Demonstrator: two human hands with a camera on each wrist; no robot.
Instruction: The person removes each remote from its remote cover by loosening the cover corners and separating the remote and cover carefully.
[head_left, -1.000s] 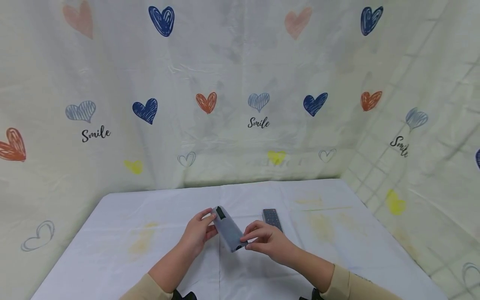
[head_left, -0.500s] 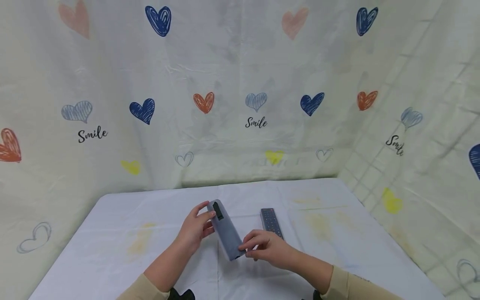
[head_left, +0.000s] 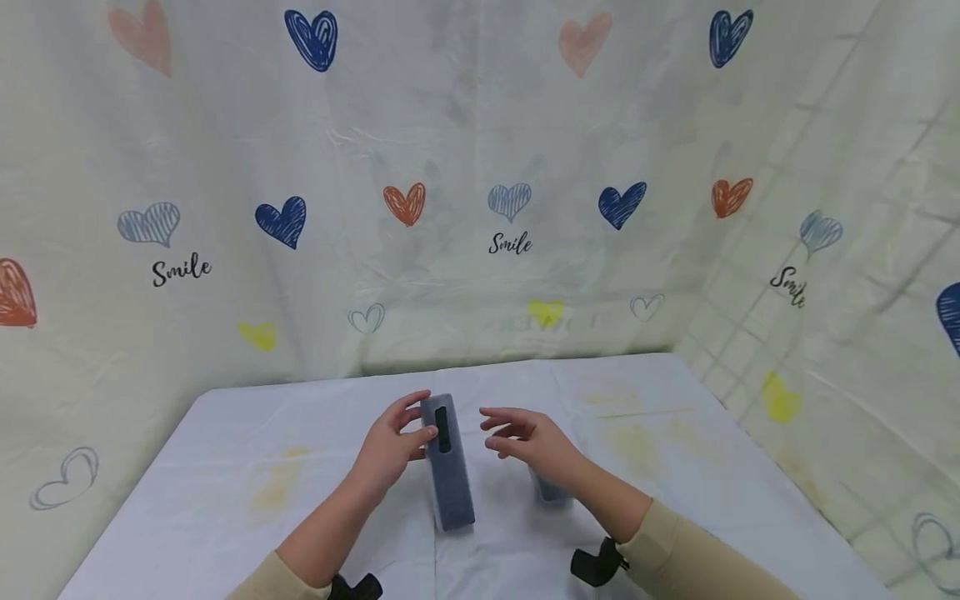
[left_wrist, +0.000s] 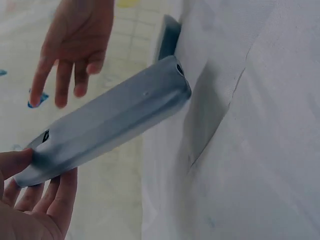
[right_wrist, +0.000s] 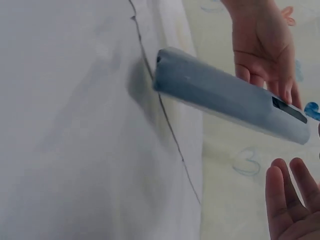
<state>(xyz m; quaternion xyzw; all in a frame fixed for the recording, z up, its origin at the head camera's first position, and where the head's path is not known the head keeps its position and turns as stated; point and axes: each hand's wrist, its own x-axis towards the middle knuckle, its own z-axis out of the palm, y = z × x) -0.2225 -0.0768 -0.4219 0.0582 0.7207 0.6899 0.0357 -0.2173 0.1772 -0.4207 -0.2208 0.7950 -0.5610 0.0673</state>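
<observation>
A long blue-grey remote cover [head_left: 453, 492] stands tilted above the table, its dark oblong cutout near the top. My left hand [head_left: 386, 450] holds its upper end, thumb on the face beside the cutout and fingers behind. In the left wrist view the far end of the cover [left_wrist: 120, 110] shows a small hole. To its right my right hand [head_left: 532, 437] hovers apart from it with loosely bent fingers and nothing in them. A remote control [head_left: 552, 492] lies on the table below that hand, mostly hidden by it; only its near end shows.
A white cloth [head_left: 300, 450] with creases and yellowish stains covers the table. Behind and to the right hangs a pale curtain [head_left: 450, 125] printed with hearts. A black wrist mount [head_left: 596, 567] sits at my right cuff.
My right hand has let go of the cover's lower end and moved up and away. The left hand has turned the cover more upright. The remote is now largely covered by my right hand.
</observation>
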